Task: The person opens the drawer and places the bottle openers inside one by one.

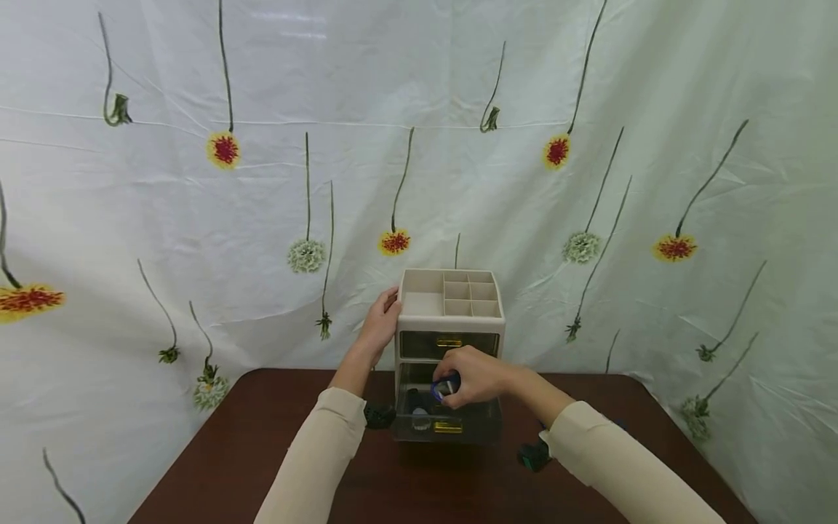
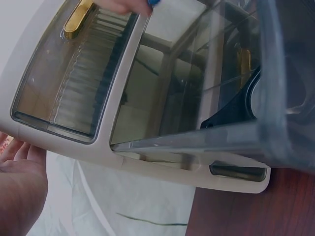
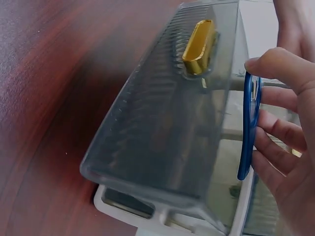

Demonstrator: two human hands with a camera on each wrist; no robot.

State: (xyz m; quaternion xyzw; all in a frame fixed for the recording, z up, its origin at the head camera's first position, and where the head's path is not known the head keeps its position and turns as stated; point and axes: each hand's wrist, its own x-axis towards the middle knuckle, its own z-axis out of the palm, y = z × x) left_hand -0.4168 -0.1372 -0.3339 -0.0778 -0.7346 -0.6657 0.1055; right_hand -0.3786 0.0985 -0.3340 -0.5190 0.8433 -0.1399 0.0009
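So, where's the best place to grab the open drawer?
Probably its gold handle, pinched from the front: it juts out midway along the front panel of the drawer, and the right hand, holding a blue-edged object, leaves it uncovered.

Pale glare streaks the softly lit curtain [image 1: 445,189] high above the left hand [image 1: 381,324]. Below the right hand [image 1: 474,375], the tabletop [image 1: 445,484] looks dim.
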